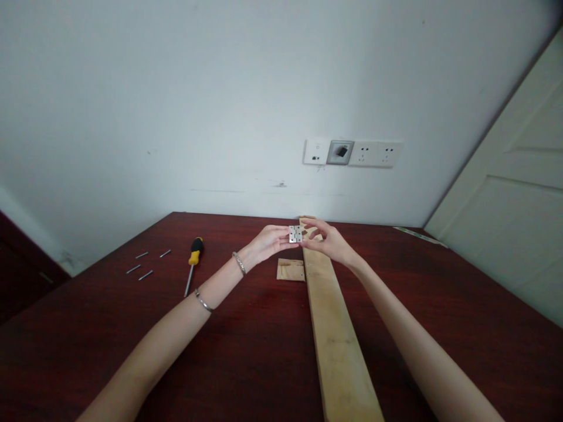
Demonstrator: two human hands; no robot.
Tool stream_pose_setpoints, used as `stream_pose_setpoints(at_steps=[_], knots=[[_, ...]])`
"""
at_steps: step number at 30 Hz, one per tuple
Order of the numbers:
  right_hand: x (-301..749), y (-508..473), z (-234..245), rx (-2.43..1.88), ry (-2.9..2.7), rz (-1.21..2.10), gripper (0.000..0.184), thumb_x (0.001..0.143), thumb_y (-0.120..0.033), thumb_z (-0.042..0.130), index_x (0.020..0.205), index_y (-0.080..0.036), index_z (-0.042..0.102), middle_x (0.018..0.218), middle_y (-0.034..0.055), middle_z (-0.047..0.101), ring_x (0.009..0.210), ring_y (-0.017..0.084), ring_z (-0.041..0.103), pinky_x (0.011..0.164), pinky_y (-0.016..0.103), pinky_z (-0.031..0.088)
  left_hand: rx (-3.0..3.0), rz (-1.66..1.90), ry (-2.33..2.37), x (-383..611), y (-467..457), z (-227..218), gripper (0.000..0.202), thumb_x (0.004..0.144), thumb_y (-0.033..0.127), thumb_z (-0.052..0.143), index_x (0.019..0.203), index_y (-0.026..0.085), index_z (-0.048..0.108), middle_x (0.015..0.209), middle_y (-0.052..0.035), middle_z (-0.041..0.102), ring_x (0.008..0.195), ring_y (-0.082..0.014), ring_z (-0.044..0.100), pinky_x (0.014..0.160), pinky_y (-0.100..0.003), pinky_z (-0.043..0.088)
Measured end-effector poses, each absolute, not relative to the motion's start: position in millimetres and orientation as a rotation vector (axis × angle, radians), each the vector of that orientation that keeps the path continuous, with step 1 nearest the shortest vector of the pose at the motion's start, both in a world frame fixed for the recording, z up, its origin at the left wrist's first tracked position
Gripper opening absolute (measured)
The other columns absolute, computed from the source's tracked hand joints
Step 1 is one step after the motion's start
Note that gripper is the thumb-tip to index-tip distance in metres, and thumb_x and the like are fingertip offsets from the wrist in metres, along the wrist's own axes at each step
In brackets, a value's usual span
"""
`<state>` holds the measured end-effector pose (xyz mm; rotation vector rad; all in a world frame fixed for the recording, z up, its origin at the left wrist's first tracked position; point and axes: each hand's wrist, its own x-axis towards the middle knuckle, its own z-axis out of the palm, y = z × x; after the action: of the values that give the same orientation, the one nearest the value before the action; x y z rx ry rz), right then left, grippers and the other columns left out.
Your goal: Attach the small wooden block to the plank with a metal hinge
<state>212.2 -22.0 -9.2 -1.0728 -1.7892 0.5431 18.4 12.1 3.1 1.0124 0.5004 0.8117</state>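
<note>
A small silver metal hinge (295,234), opened flat with screw holes showing, is held up above the table. My left hand (269,241) grips it from the left side, fingers behind and below it. On the other side, the thumb and index finger of my right hand (328,240) meet the hinge's right corners, the remaining fingers curled. Beneath my hands lies a long pale wooden board (336,328), running from the wall toward me. A small wooden block (290,270) sits against the board's left edge.
A yellow and black screwdriver (193,258) rests on the dark red table (246,351), left of my hands. Several loose screws (145,275) lie farther left. Wall sockets (373,153) are above the table's back edge. A thin pale strip (420,236) lies at the back right.
</note>
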Motion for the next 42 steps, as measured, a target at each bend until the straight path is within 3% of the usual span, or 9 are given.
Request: stream_pose_setpoints(at_steps=[6, 13, 21, 34, 42], knots=[[208, -26, -13, -1.088, -1.947, 0.56, 0.056, 0.068, -0.028, 0.071, 0.122, -0.021, 0.054, 0.103, 0.0056, 0.064, 0.078, 0.014, 0.06, 0.072, 0.03, 0.051, 1.115, 0.755, 0.543, 16, 16, -4, 0.014, 0.083, 0.008, 0.058, 0.093, 0.002, 0.065, 0.088, -0.0186, 0.07, 0.08, -0.0237, 0.069, 0.081, -0.044, 0.054], [207, -26, -15, -1.082, -1.947, 0.405, 0.048, 0.071, -0.03, 0.07, 0.116, -0.019, 0.058, 0.091, 0.0043, 0.068, 0.074, 0.015, 0.061, 0.07, 0.03, 0.05, 1.143, 0.761, 0.571, 17, 18, -7, 0.014, 0.081, 0.011, 0.063, 0.092, 0.003, 0.066, 0.089, -0.0177, 0.07, 0.079, -0.0228, 0.069, 0.076, -0.039, 0.056], [210, -21, -22, -1.116, -1.974, 0.281, 0.045, 0.074, -0.032, 0.067, 0.116, -0.02, 0.056, 0.09, 0.0032, 0.068, 0.073, 0.015, 0.062, 0.069, 0.029, 0.051, 1.176, 0.812, 0.534, 12, 23, -8, 0.018, 0.078, 0.008, 0.061, 0.094, 0.003, 0.068, 0.09, -0.018, 0.07, 0.082, -0.0223, 0.068, 0.082, -0.04, 0.053], [205, -23, -23, -1.191, -2.036, 0.129, 0.043, 0.076, -0.031, 0.064, 0.117, -0.021, 0.054, 0.108, 0.0089, 0.063, 0.083, 0.019, 0.063, 0.066, 0.032, 0.053, 1.311, 0.844, 0.635, 13, 23, -16, 0.02, 0.074, 0.017, 0.069, 0.091, 0.006, 0.07, 0.091, -0.0159, 0.071, 0.083, -0.0213, 0.069, 0.084, -0.036, 0.053], [199, -23, -22, -1.092, -1.987, 0.245, 0.047, 0.075, -0.026, 0.065, 0.121, -0.022, 0.054, 0.109, 0.0093, 0.063, 0.094, 0.021, 0.063, 0.068, 0.032, 0.055, 1.345, 0.873, 0.601, 15, 18, -13, 0.025, 0.072, 0.02, 0.074, 0.093, 0.007, 0.068, 0.09, -0.0129, 0.07, 0.079, -0.0177, 0.067, 0.082, -0.034, 0.054]])
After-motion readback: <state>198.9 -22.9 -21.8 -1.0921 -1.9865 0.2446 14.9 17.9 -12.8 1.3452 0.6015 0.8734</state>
